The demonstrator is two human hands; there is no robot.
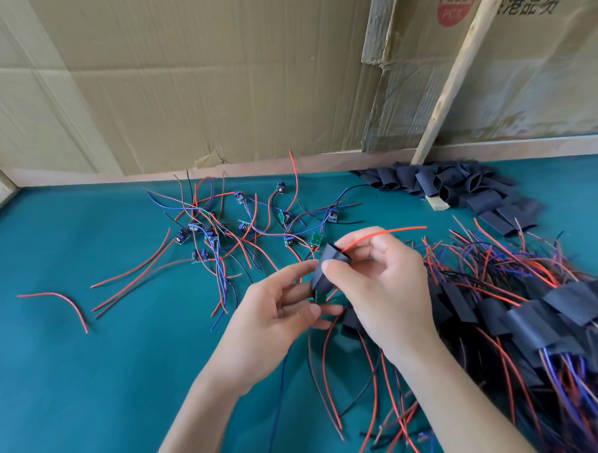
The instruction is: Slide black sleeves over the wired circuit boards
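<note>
Hands meet at the middle of the green table (74,373), both working on one black sleeve (322,276) held above the cloth. The right hand (379,284) pinches the sleeve's upper part between thumb and fingers, and a red wire (383,233) runs out of the sleeve's top toward 2 o'clock. The left hand (277,316) grips the sleeve's lower end with curled fingers, where a bit of green board shows beneath it. At 11 o'clock from the hands lie bare circuit boards (242,225) with tangled red, blue and black wires. At 1 o'clock, against the cardboard wall (181,77), sits a heap of empty sleeves (460,188) beside a leaning wooden stick (455,72). At 4 o'clock is a pile of finished boards (534,318) already wearing sleeves, wires trailing.
</note>
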